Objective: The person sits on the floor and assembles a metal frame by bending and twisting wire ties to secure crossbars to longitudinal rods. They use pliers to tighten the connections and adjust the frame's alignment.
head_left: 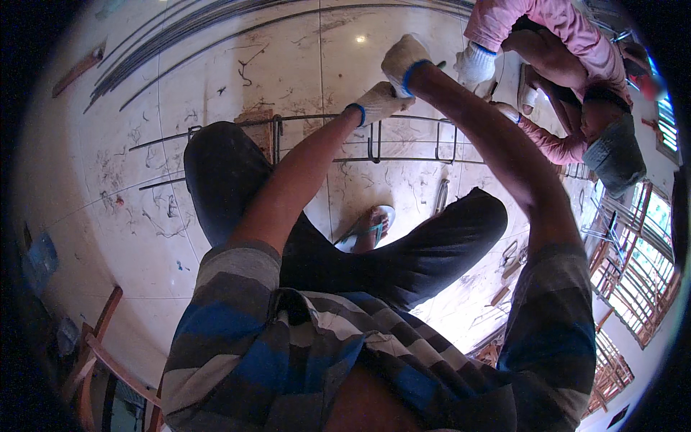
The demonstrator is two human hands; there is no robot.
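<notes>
A long frame of steel reinforcing bars with bent square stirrups lies across in front of me. My left hand, in a whitish knit glove with a blue cuff, is closed at the far bar, beside a stirrup. Just beyond and to the right, my right hand, gloved alike, is closed in a fist above the frame. What either hand grips is hidden by the gloves. A wooden block sits under the frame, left of my hands.
Loose rebar lies bundled on the tiled floor at the far left, near a wood piece. Scraps of wire litter the tiles. A co-worker in a pink shirt crouches at the right, a gloved hand near my right arm. Wooden legs stand lower left.
</notes>
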